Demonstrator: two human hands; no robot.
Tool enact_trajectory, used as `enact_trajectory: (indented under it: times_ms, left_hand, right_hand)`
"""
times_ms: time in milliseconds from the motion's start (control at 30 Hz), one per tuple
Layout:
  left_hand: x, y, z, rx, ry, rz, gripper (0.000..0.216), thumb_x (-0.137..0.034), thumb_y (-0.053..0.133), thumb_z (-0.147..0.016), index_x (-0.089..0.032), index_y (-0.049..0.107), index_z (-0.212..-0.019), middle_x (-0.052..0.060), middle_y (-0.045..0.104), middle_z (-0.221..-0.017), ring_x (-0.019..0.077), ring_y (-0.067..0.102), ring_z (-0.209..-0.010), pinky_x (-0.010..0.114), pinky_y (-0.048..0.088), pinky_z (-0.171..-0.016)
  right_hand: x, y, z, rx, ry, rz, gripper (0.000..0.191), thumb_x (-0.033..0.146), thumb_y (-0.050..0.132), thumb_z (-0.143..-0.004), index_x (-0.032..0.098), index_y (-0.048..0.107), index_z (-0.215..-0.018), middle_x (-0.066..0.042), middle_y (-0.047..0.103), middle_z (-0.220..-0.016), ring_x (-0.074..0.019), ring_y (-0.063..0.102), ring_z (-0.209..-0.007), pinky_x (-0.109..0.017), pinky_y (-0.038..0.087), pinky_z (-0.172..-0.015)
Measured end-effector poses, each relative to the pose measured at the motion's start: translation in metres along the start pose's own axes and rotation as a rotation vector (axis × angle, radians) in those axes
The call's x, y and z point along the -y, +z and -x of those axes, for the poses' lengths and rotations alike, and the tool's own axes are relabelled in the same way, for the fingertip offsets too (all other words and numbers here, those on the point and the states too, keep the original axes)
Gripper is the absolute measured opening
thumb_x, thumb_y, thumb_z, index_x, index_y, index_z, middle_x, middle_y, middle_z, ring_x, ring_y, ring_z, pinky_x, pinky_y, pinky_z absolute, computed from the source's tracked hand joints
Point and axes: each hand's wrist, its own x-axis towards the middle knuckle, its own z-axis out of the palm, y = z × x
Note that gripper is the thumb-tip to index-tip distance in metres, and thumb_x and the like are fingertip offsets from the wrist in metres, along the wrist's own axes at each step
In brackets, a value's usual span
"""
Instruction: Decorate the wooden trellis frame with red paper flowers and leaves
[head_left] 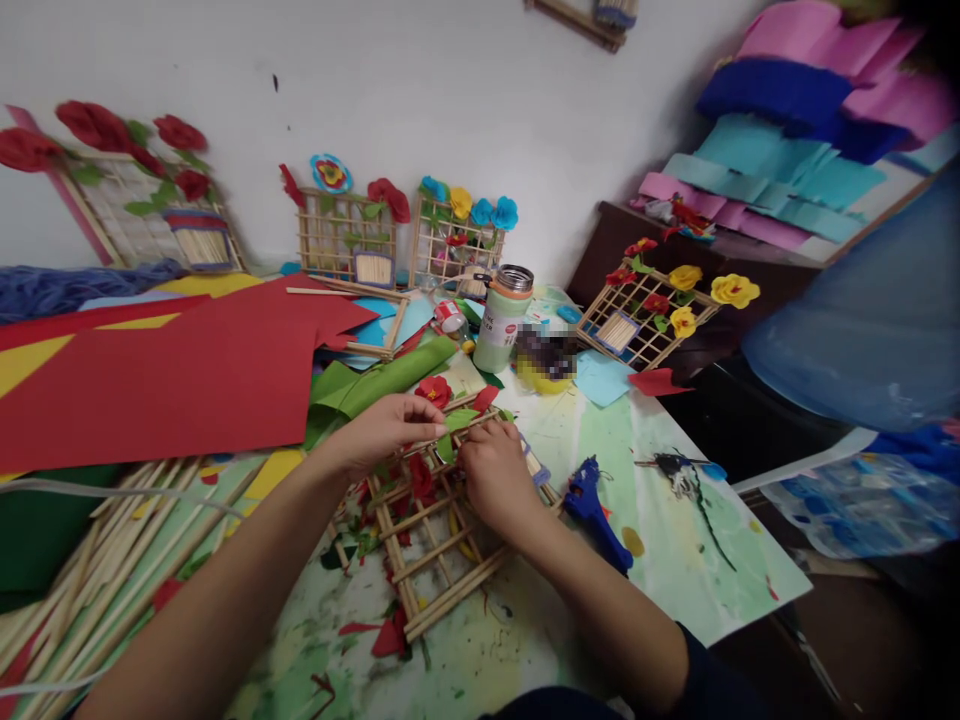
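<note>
A wooden stick lattice frame (pixel 431 555) lies on the paint-stained table sheet (pixel 660 540) in front of me. Red paper flowers (pixel 433 390) and green paper leaves (pixel 456 420) sit on its upper part. My left hand (pixel 382 428) is closed in a pinch on a green leaf at the frame's top edge. My right hand (pixel 495 478) rests curled on the frame just right of it, fingers pressed against the sticks and leaf. A blue glue gun (pixel 592 510) lies to the right of my right wrist.
Large red paper sheets (pixel 180 375) and a bundle of long wooden sticks (pixel 97 580) lie on the left. A green bottle (pixel 501 320) stands behind the frame. Finished flower lattices (pixel 349 235) lean on the wall, another (pixel 645 315) at right. Coloured paper stacks (pixel 795 130) fill the far right.
</note>
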Motion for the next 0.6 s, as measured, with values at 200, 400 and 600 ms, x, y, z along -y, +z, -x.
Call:
enact_trajectory:
  times_ms: [200, 400, 600]
  left_hand:
    - [-0.006, 0.007, 0.004, -0.018, -0.003, -0.046, 0.017, -0.031, 0.071, -0.062, -0.017, 0.065, -0.069, -0.003, 0.055, -0.058, 0.0099, 0.043, -0.052, 0.022, 0.031, -0.049]
    - [-0.003, 0.010, 0.001, 0.011, 0.033, -0.152, 0.018, -0.035, 0.069, -0.063, -0.017, 0.066, -0.067, -0.001, 0.061, -0.064, 0.0128, 0.050, -0.059, 0.024, 0.037, -0.057]
    - [-0.002, 0.014, -0.009, 0.053, 0.052, -0.282, 0.020, -0.038, 0.068, -0.063, -0.018, 0.067, -0.068, 0.000, 0.063, -0.066, 0.0156, 0.054, -0.063, 0.027, 0.040, -0.063]
  right_hand:
    - [-0.002, 0.002, -0.002, 0.004, 0.118, -0.063, 0.015, 0.012, 0.050, -0.082, 0.017, 0.064, -0.082, -0.007, 0.068, -0.085, -0.0205, 0.056, -0.083, -0.031, 0.031, -0.073]
    - [-0.003, -0.009, 0.002, -0.067, 0.168, -0.012, 0.014, 0.015, 0.047, -0.086, 0.016, 0.061, -0.085, -0.008, 0.067, -0.082, -0.0212, 0.057, -0.080, -0.032, 0.031, -0.075]
    - [-0.015, -0.041, 0.041, -0.193, 0.203, -0.075, 0.024, 0.022, 0.043, -0.092, 0.019, 0.056, -0.072, -0.003, 0.061, -0.069, -0.0188, 0.052, -0.073, -0.031, 0.030, -0.074]
